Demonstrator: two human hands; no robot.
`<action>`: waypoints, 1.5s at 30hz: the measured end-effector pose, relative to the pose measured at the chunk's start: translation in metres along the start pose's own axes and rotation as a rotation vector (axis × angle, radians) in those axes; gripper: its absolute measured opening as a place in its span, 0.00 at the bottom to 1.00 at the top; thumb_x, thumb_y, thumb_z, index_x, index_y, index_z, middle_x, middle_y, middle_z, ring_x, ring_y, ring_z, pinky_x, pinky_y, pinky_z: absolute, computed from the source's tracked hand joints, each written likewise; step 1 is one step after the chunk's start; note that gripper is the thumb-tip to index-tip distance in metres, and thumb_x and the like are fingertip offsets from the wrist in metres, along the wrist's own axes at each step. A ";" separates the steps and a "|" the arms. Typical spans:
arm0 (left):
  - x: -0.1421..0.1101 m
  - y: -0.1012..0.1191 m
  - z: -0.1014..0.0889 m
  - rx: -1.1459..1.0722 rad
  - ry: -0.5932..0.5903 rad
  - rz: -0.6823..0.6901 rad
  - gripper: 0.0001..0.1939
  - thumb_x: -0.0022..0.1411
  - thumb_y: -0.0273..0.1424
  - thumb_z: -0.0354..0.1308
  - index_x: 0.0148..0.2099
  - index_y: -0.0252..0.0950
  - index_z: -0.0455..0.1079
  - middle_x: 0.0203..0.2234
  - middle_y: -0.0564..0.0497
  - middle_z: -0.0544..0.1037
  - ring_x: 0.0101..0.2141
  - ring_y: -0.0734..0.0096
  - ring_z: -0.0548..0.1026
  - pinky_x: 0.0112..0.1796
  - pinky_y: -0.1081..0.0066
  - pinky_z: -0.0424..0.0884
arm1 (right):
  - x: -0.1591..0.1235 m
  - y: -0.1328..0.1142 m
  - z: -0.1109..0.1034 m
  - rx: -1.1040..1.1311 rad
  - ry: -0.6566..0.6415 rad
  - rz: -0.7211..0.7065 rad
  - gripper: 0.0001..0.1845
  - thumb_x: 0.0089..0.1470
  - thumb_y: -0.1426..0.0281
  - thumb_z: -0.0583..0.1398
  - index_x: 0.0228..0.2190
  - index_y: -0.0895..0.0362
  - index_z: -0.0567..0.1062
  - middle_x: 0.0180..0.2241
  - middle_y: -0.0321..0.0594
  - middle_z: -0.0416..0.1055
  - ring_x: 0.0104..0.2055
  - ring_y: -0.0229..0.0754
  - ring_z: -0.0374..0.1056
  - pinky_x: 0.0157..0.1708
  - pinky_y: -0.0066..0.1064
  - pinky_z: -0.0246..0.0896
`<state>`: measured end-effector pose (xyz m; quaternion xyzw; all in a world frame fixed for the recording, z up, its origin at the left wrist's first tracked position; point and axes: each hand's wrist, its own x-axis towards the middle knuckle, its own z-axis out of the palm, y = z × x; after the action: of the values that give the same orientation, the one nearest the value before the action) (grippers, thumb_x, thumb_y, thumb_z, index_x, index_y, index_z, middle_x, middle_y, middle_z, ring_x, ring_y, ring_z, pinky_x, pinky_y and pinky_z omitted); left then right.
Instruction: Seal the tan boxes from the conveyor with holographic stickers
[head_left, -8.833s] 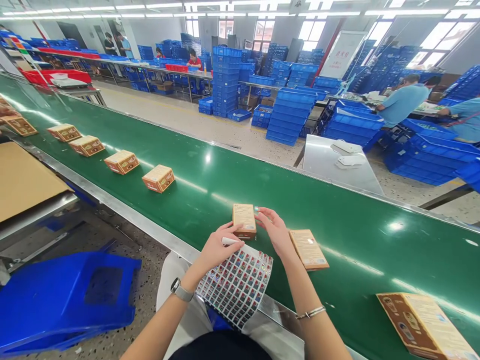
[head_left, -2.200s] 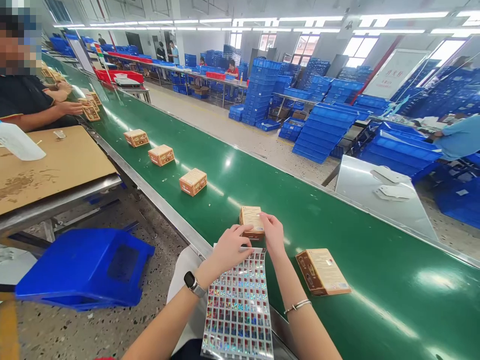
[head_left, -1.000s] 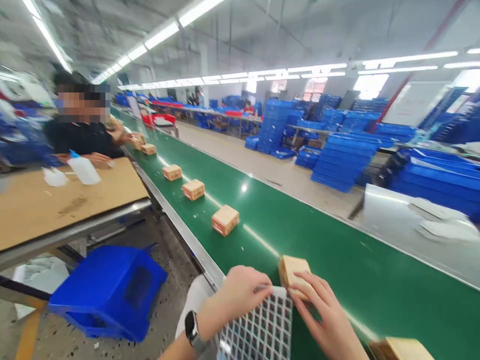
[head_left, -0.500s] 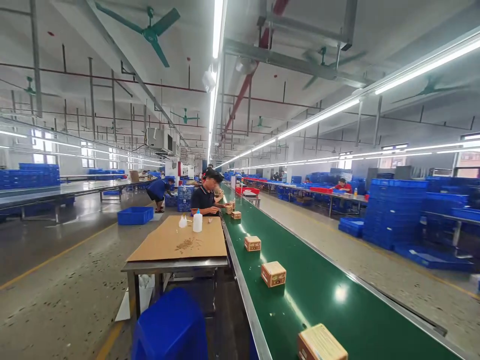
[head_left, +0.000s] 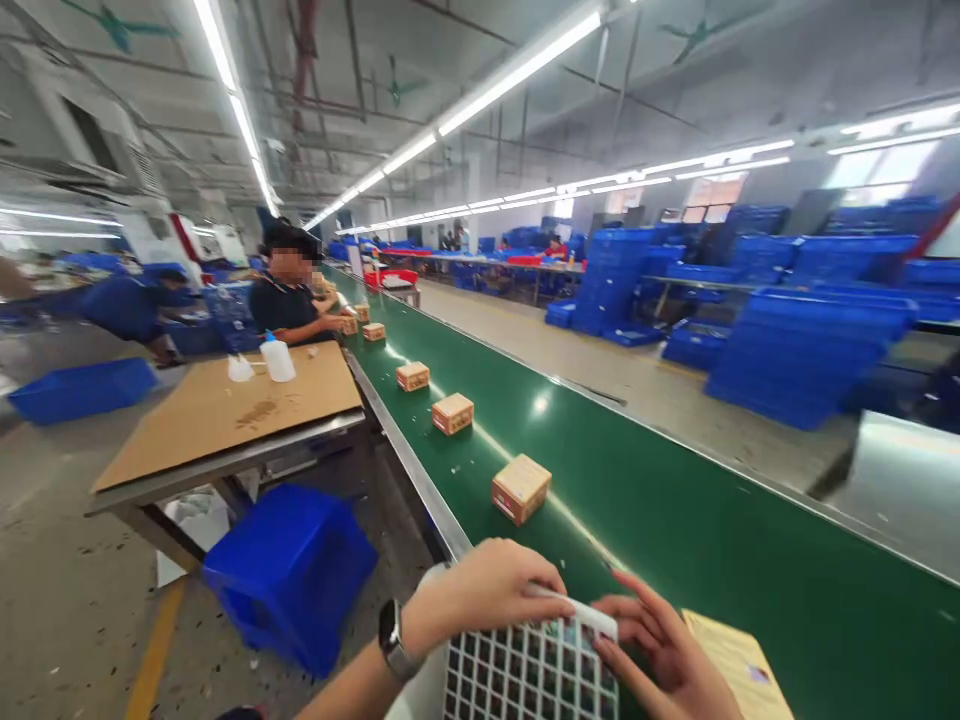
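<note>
At the bottom of the head view is a white plastic lattice basket (head_left: 532, 675) with a solid rim; dark, partly coloured matter shows through its holes, too unclear to name. My left hand (head_left: 499, 590), a watch on its wrist, has its fingers curled over the far rim. My right hand (head_left: 652, 640) is at the rim's right end, thumb on the near side, fingers beyond it, the index finger stretched out. Just right of it, a cream-topped box (head_left: 739, 665) lies partly behind the hand. Farther up the green conveyor belt (head_left: 600, 480) sits an orange-and-cream carton (head_left: 521, 488).
Several similar cartons (head_left: 452, 413) line the belt. To the left stand a cardboard-topped table (head_left: 187, 410) with a white bottle (head_left: 277, 358), and a blue stool (head_left: 289, 575). A co-worker (head_left: 289, 290) handles cartons farther along. Stacked blue crates (head_left: 810, 350) stand right.
The view has swung down and right. Both my hands and the lattice basket have come into sight, and the cartons appear farther left in the picture.
</note>
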<state>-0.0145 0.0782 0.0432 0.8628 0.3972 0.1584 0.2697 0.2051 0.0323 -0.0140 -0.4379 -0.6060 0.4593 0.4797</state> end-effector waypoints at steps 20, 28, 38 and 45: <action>-0.013 0.025 -0.024 -0.063 -0.101 -0.022 0.07 0.63 0.36 0.62 0.37 0.39 0.77 0.27 0.57 0.80 0.27 0.74 0.74 0.29 0.76 0.59 | -0.022 -0.039 0.012 0.009 0.061 0.057 0.21 0.60 0.63 0.62 0.53 0.50 0.67 0.33 0.37 0.75 0.38 0.42 0.73 0.43 0.34 0.68; -0.013 0.030 -0.011 -0.022 -0.026 -0.161 0.12 0.64 0.41 0.59 0.35 0.41 0.76 0.23 0.57 0.79 0.26 0.73 0.73 0.27 0.74 0.55 | -0.029 -0.034 0.012 -0.010 0.136 0.094 0.22 0.61 0.63 0.61 0.55 0.49 0.64 0.32 0.34 0.74 0.36 0.40 0.72 0.40 0.30 0.66; -0.002 0.014 -0.006 -0.144 -0.106 -0.165 0.13 0.62 0.40 0.61 0.30 0.37 0.78 0.20 0.56 0.77 0.24 0.74 0.71 0.26 0.75 0.56 | -0.028 -0.014 0.013 0.135 0.179 0.143 0.28 0.58 0.62 0.63 0.56 0.52 0.63 0.29 0.33 0.75 0.34 0.40 0.72 0.39 0.32 0.66; 0.016 -0.032 0.007 -0.238 -0.036 -0.053 0.12 0.58 0.39 0.65 0.27 0.37 0.77 0.49 0.48 0.80 0.51 0.56 0.73 0.49 0.62 0.67 | 0.026 0.038 -0.010 0.187 0.481 0.241 0.38 0.46 0.55 0.69 0.54 0.55 0.65 0.41 0.44 0.79 0.42 0.48 0.74 0.46 0.42 0.68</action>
<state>-0.0200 0.1054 0.0197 0.8166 0.3934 0.1819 0.3813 0.2141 0.0664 -0.0454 -0.5567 -0.3734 0.4500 0.5900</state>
